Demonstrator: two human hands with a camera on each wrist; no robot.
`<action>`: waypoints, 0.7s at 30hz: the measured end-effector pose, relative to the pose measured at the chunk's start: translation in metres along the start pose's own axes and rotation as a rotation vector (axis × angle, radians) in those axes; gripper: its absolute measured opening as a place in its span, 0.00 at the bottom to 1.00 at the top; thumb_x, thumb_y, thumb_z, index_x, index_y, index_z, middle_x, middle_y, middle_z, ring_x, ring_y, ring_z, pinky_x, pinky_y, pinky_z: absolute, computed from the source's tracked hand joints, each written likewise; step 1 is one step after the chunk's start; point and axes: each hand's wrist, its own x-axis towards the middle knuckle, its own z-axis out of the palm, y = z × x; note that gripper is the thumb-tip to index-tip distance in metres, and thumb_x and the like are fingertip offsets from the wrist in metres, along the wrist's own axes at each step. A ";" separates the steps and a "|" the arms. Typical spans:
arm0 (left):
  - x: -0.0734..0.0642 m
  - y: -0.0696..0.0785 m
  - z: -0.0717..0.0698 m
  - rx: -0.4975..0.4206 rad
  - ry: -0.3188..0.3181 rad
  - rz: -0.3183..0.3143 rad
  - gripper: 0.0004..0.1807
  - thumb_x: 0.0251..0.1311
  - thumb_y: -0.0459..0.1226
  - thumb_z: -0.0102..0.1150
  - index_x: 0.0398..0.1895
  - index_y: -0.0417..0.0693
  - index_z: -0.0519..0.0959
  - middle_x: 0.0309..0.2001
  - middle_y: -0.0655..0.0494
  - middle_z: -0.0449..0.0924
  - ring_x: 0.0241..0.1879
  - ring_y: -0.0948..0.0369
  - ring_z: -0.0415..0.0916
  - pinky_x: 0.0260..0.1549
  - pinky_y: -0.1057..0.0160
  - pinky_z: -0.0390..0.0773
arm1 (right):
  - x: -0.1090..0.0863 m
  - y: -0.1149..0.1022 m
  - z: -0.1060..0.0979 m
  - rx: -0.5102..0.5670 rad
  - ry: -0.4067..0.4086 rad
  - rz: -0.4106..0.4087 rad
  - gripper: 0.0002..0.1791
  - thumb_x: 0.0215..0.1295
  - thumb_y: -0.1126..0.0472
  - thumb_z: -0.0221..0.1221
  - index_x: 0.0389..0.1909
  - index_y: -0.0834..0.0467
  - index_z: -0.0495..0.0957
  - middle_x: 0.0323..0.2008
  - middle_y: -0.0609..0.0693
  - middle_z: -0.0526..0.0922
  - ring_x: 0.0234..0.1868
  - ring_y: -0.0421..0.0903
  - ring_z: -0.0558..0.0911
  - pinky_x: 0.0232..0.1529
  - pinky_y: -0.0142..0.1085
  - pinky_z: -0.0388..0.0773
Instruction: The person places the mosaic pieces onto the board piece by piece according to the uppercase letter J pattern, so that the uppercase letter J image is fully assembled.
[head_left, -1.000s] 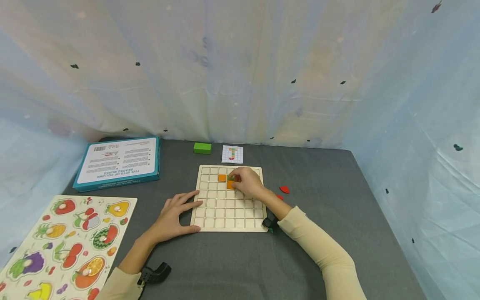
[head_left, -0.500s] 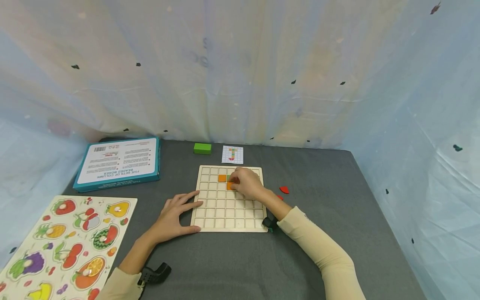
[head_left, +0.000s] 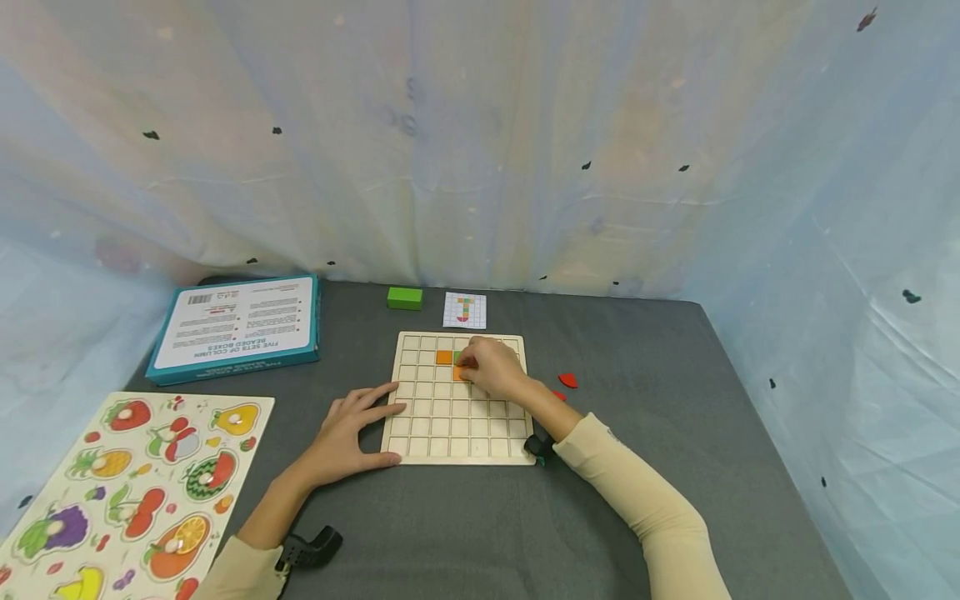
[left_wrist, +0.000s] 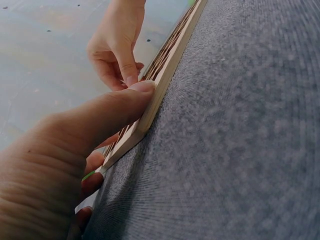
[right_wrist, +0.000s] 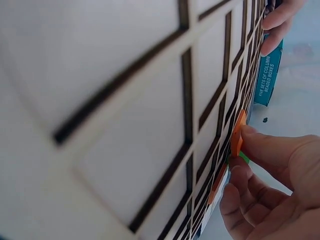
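A wooden grid board (head_left: 438,425) lies on the dark cloth. My left hand (head_left: 343,439) rests with spread fingers along its left edge; in the left wrist view the thumb (left_wrist: 120,107) presses the board's near side. Over the upper rows, my right hand (head_left: 491,367) pinches an orange square tile (head_left: 458,374) between thumb and fingers. The same orange tile (right_wrist: 238,135) shows tilted at the grid in the right wrist view, a green piece (right_wrist: 244,157) beside it. Another orange square tile (head_left: 444,357) sits in the grid to the left, and my right fingers partly hide the green piece.
Red pieces (head_left: 567,381) lie right of the board. Behind it are a pattern card (head_left: 465,310) and a green block (head_left: 405,298). A teal box (head_left: 236,327) stands back left, with a fruit puzzle board (head_left: 135,483) in front of it.
The right hand and the orange tile have shifted slightly toward me and left, uncovering some of the green piece. The left hand has stayed in place.
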 end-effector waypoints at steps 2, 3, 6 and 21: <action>0.000 0.000 0.000 0.005 0.001 0.002 0.42 0.47 0.57 0.75 0.67 0.54 0.76 0.74 0.48 0.61 0.67 0.49 0.59 0.52 0.42 0.55 | 0.000 0.000 0.000 0.000 -0.003 -0.001 0.08 0.62 0.60 0.69 0.42 0.55 0.88 0.33 0.46 0.80 0.33 0.42 0.78 0.34 0.35 0.74; 0.000 0.000 0.000 0.003 0.001 0.001 0.42 0.47 0.57 0.75 0.67 0.54 0.76 0.74 0.48 0.61 0.67 0.49 0.59 0.52 0.42 0.55 | 0.000 0.001 0.000 0.001 -0.002 -0.001 0.08 0.62 0.60 0.69 0.41 0.55 0.88 0.33 0.46 0.79 0.33 0.42 0.78 0.34 0.35 0.74; 0.000 -0.001 0.001 0.005 0.001 0.001 0.42 0.47 0.57 0.75 0.67 0.54 0.76 0.74 0.49 0.61 0.67 0.49 0.59 0.52 0.42 0.55 | 0.001 0.001 0.001 0.009 -0.001 -0.001 0.07 0.62 0.60 0.69 0.41 0.55 0.88 0.32 0.46 0.79 0.32 0.42 0.77 0.34 0.35 0.73; 0.000 -0.002 0.002 0.002 0.005 0.010 0.42 0.47 0.57 0.75 0.67 0.54 0.76 0.74 0.48 0.61 0.66 0.49 0.59 0.53 0.40 0.54 | 0.000 0.001 0.002 0.014 0.015 -0.012 0.06 0.61 0.61 0.70 0.39 0.56 0.88 0.32 0.46 0.79 0.32 0.42 0.77 0.33 0.34 0.74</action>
